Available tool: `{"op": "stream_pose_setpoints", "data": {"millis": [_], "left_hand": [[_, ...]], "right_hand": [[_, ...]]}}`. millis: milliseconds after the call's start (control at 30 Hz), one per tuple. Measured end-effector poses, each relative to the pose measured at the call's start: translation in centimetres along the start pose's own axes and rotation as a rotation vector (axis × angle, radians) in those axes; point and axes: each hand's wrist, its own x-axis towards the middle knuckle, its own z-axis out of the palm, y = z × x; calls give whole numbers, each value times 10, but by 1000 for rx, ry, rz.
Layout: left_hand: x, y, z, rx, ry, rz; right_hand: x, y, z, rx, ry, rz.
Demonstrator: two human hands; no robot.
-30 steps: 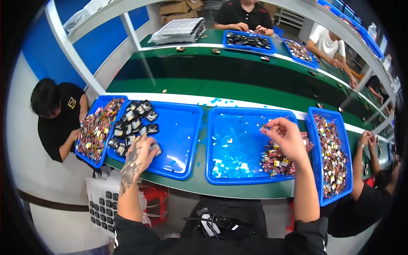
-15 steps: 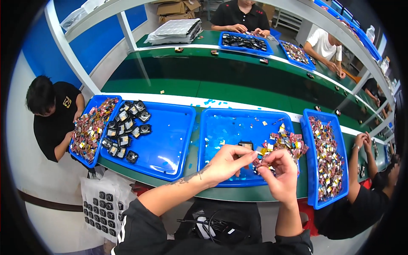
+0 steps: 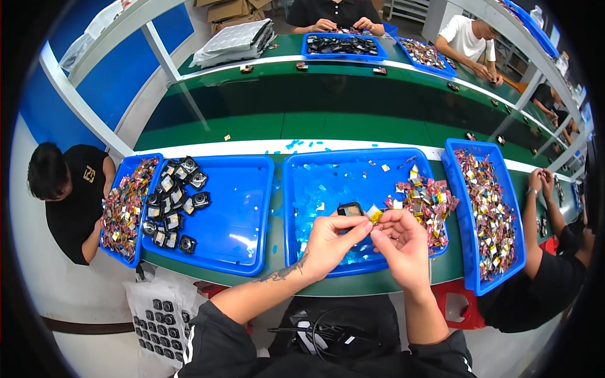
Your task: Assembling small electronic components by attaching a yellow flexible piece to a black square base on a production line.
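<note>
My left hand (image 3: 335,244) is closed, thumb and forefinger pinched together over the middle blue tray (image 3: 289,208). Facing it, my right hand (image 3: 401,247) is curled with its fingertips close to the left ones. Between the fingertips of both hands is a small circuit board with yellow tape (image 3: 375,215), partly covered by the fingers. Just beyond my left fingers shows a black camera-like housing (image 3: 350,208); whether the hand touches it I cannot tell. To the right, a heap of small circuit boards (image 3: 427,200) with yellow and white pieces lies in the same tray.
Blue film scraps (image 3: 321,183) litter the middle tray. The left tray (image 3: 242,208) holds several black camera modules (image 3: 173,195). Narrow trays of boards (image 3: 488,217) flank both sides. A green conveyor (image 3: 265,126) runs beyond; co-workers sit around it. A bagged tray of modules (image 3: 161,318) stands low left.
The view has shifted slightly. The small board between my fingertips now shows its yellow-taped side, raised above the fingers. Both hands remain close together over the middle tray.
</note>
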Motion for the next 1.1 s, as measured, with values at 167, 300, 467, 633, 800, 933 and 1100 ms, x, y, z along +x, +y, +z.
{"op": "stream_pose_setpoints", "data": {"millis": [167, 300, 467, 633, 800, 933, 1100], "left_hand": [[-2, -10, -2, 125, 97, 217], [-5, 4, 1, 497, 57, 382], [-10, 4, -2, 549, 91, 363], [3, -4, -8, -93, 139, -45], [-2, -11, -8, 197, 135, 152], [-7, -4, -6, 360, 127, 338], [-8, -1, -6, 483, 73, 419]], "right_hand": [[0, -4, 0, 54, -24, 68], [8, -2, -2, -48, -15, -12], [9, 2, 9, -78, -7, -129], [-10, 22, 3, -310, -63, -239], [1, 13, 16, -158, 213, -227], [12, 6, 15, -220, 130, -133], [16, 4, 3, -452, 19, -125]]}}
